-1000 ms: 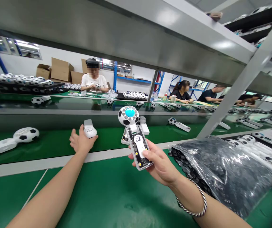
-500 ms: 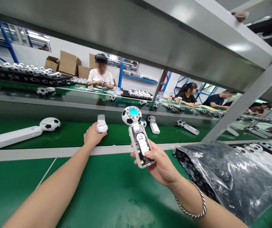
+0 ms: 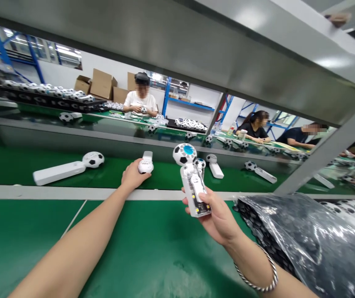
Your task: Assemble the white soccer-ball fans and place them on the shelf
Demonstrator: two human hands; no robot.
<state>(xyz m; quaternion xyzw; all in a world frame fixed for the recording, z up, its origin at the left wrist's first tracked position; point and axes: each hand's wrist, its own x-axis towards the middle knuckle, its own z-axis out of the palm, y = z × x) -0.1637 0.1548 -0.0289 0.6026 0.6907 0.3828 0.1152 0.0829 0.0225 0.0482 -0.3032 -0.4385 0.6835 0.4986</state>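
Observation:
My right hand (image 3: 216, 211) grips a handheld fan (image 3: 191, 178) above the bench edge. Its head is patterned like a football with a bright blue disc, and its clear-fronted handle shows a circuit board under a white piece that my thumb presses. On the green strip beyond the bench, my left hand (image 3: 134, 176) curls round the near side of a white football-headed fan (image 3: 146, 165), whose handle points away from me. Left of it lies a larger-looking white fan (image 3: 68, 170). Partly hidden behind the held fan is one with a blue centre (image 3: 200, 163).
A clear plastic bag (image 3: 314, 240) of small black pieces lies at right. Several fans, including a white one (image 3: 215, 169), lie along the strip. A slanted post (image 3: 317, 153) and a grey overhead panel (image 3: 165, 54) frame the view. People sit at the far bench.
The view has shifted, so most things appear farther right. The fan at left now lies closer to my left hand. Both hands keep their holds, and the right-hand fan has tilted slightly, catching glare.

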